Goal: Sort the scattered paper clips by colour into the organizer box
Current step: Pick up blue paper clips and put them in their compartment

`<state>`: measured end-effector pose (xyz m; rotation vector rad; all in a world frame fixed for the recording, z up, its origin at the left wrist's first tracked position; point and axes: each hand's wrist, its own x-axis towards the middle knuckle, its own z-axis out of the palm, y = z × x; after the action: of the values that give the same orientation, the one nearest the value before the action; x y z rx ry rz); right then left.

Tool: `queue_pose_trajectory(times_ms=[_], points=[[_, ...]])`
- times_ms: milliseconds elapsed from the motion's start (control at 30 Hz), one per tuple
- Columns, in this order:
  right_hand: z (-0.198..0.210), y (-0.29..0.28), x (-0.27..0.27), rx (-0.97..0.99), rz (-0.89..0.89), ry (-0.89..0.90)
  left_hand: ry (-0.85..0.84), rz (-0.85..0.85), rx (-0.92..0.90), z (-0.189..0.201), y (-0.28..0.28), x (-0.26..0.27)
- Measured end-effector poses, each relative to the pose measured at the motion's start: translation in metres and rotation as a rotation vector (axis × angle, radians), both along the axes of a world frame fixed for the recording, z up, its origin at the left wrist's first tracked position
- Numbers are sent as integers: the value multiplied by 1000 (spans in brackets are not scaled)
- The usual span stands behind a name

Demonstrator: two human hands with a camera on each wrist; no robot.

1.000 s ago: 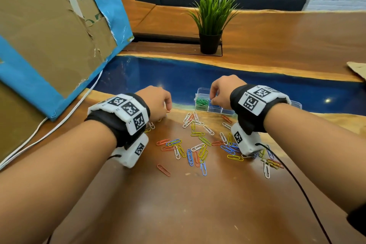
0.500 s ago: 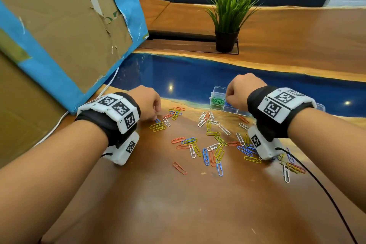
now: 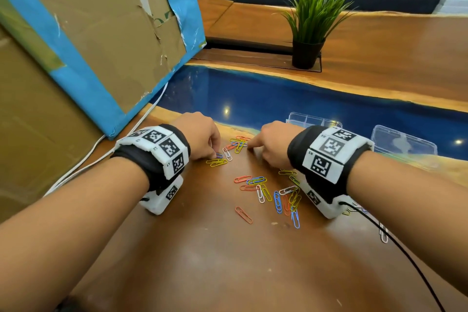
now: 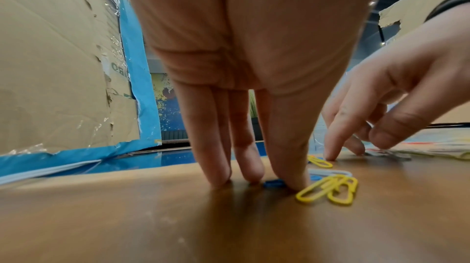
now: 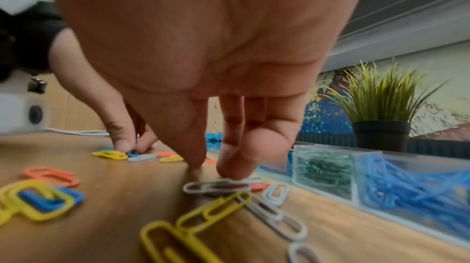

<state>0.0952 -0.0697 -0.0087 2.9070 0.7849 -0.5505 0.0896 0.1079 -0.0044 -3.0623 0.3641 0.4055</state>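
Observation:
Coloured paper clips (image 3: 278,195) lie scattered on the wooden table (image 3: 202,261). My left hand (image 3: 214,156) stands on its fingertips at the left group and pinches a blue paper clip (image 4: 273,183) that lies flat beside yellow clips (image 4: 328,189). To its right, my right hand (image 3: 253,147) holds nothing; its index tip touches the table and its thumb (image 5: 239,164) rests on a white clip (image 5: 218,187). Behind the right wrist stands the clear organizer box (image 3: 311,119), with green clips (image 5: 323,170) and blue clips (image 5: 412,183) in adjoining compartments.
A clear lid (image 3: 405,142) lies right of the box on the blue resin strip (image 3: 278,99). A taped cardboard box (image 3: 88,33) leans at the left above a white cable (image 3: 83,162). A potted plant (image 3: 307,50) stands behind. A black cable (image 3: 405,248) trails from my right wrist.
My right hand has left the organizer box and come down left onto the table near the left hand. My left hand has stayed at the left clips, fingertips on the blue one.

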Motion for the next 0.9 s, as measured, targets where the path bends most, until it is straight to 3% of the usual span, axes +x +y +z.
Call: queue_pose_trajectory(times_ms=[233, 600, 767, 900], points=[[1, 7, 0, -10, 3, -2, -13, -22, -9, 0, 3, 0], [-3, 16, 4, 66, -142, -81, 29, 40, -60, -3, 7, 3], [5, 14, 8, 166, -116, -13, 42, 48, -56, -3, 5, 3], [8, 11, 6, 71, 5, 1, 63, 57, -44, -1, 1, 4]])
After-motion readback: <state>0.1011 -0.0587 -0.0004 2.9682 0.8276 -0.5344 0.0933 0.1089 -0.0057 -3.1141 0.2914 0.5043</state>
